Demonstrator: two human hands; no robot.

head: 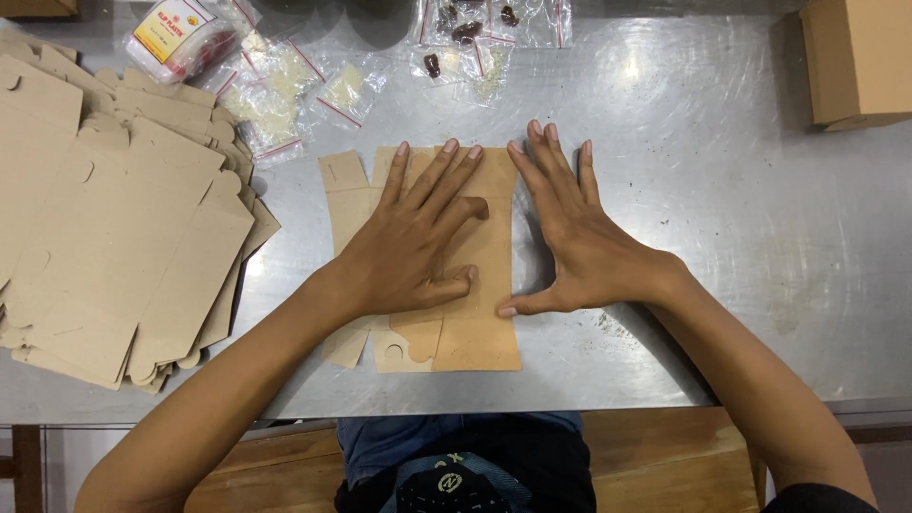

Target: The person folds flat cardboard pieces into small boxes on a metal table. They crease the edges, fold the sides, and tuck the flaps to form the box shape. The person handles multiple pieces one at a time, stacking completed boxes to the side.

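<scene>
Blank: flat brown card box blank (pixel 480 328), unfolded, lying on the worktop near the front edge, centre of view. Flaps stick out at its far left corner and along the near edge; one near flap has a round notch.
Left hand: left hand (pixel 413 252) pressed palm-down on the blank, fingers spread and pointing away from the body, thumb bent across the middle panel. Open, gripping nothing.
Right hand: right hand (pixel 570 237) flat, palm-down, open. It sits just beside the blank's right edge, mostly on bare metal; thumb tip and the inner fingertips reach the card edge. Gripping nothing.
Hands: close together, index fingers nearly meeting at the blank's far edge.
Worktop: scuffed steel worktop (pixel 722 190), glare patch right of centre.
Stack: loose stack of blanks (pixel 114 218), same brown card, fanned out on the left side, well apart from the hands.
Bags: small clear zip bags (pixel 285 85) with pale contents at the far edge, left of centre, just beyond the blank; one bigger packet with a yellow-and-red label at far left of the group.
More bags: clear bags with dark pieces (pixel 465 33) at the far edge, centre.
Box: made-up brown box (pixel 860 57) in the far right corner, part out of frame.
Below: wooden seat (pixel 655 456) under the front edge.
</scene>
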